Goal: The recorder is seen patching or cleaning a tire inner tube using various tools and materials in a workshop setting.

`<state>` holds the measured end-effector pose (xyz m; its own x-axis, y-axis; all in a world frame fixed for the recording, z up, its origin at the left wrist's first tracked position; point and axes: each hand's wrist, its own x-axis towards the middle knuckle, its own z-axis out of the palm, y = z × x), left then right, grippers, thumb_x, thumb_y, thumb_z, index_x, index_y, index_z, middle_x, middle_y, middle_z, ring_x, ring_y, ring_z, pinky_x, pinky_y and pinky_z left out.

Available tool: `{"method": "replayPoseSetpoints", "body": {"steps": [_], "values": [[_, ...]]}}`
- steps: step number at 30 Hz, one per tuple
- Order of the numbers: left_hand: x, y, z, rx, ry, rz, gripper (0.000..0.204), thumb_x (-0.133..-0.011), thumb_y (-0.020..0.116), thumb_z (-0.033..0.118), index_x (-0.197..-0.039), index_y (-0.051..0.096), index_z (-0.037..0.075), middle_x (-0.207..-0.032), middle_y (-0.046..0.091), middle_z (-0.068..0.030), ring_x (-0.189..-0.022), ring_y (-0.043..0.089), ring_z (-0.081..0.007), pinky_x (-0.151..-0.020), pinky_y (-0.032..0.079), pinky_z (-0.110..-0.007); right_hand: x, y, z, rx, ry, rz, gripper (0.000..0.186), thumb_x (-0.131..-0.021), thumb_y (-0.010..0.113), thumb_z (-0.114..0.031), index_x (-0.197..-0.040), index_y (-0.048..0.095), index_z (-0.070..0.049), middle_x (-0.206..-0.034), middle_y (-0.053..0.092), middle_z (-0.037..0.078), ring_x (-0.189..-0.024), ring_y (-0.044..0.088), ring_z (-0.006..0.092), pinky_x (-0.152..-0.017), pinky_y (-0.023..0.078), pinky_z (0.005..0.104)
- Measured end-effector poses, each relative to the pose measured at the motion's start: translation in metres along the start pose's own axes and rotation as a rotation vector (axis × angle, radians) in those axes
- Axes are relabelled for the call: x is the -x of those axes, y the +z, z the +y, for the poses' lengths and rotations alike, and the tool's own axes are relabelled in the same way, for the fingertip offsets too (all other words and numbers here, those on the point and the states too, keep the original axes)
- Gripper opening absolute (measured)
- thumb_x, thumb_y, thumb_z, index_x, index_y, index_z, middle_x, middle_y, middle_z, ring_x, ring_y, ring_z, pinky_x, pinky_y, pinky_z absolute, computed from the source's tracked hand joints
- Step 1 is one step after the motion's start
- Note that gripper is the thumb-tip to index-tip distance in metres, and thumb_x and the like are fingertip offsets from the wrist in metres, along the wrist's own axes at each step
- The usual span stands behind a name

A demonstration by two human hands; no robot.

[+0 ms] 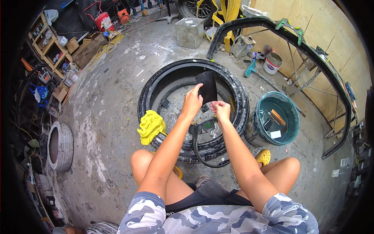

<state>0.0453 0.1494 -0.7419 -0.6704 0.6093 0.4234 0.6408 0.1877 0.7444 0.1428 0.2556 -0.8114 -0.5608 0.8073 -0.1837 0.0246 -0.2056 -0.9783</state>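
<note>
My left hand [192,102] holds a thin, dark rectangular sheet [209,84] that looks like sandpaper, its thumb and fingers closed at the left edge. At the sheet's lower right corner, the thumb and fingertips of my right hand [221,110] are pinched together. Both hands are raised over a black tyre [146,93] lying flat on the floor. A crumpled yellow cloth [151,127] is draped on the tyre's near left side. Beneath my right forearm, a curved black strip [196,146] crosses the tyre's near rim; part of it is hidden.
To the right stands a teal bucket [258,123] with sanding blocks and water. Behind it are a long-handled scraper [265,80], a paint can [272,63] and a large black arched panel [331,76] on a stand. Another tyre [61,146] is at left; a square tin [189,33] stands beyond.
</note>
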Motion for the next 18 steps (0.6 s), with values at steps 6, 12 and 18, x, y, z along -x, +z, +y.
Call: {"method": "replayPoseSetpoints", "body": {"steps": [6, 12, 18], "values": [[0.000, -0.003, 0.008, 0.001, -0.030, -0.027, 0.044, -0.078, 0.055, -0.003, -0.121, 0.054, 0.006, -0.107, 0.062, -0.0215, -0.094, 0.061, -0.0348, -0.082, 0.049, -0.040, -0.001, -0.004, 0.001, -0.024, 0.001, -0.013, 0.011, -0.083, 0.063, -0.009, -0.081, 0.068, 0.001, -0.072, 0.067, 0.006, -0.058, 0.058, 0.0093, -0.054, 0.044, 0.0217], [0.000, -0.002, 0.000, -0.019, -0.037, -0.018, 0.044, -0.077, 0.056, -0.003, -0.121, 0.054, 0.006, -0.106, 0.062, -0.0217, -0.094, 0.061, -0.0350, -0.082, 0.049, -0.040, 0.000, -0.003, 0.001, -0.069, -0.006, -0.024, 0.010, -0.082, 0.063, -0.006, -0.080, 0.068, 0.003, -0.069, 0.066, 0.007, -0.056, 0.057, 0.0091, -0.052, 0.044, 0.0220], [-0.001, -0.001, -0.002, -0.040, 0.002, 0.034, 0.045, -0.076, 0.057, -0.002, -0.121, 0.055, 0.007, -0.100, 0.064, -0.0201, -0.083, 0.064, -0.0310, -0.075, 0.051, -0.037, 0.000, -0.007, 0.005, -0.063, -0.001, -0.025, 0.010, -0.081, 0.064, -0.006, -0.081, 0.068, 0.003, -0.070, 0.066, 0.007, -0.057, 0.057, 0.0096, -0.052, 0.044, 0.0223]]}}
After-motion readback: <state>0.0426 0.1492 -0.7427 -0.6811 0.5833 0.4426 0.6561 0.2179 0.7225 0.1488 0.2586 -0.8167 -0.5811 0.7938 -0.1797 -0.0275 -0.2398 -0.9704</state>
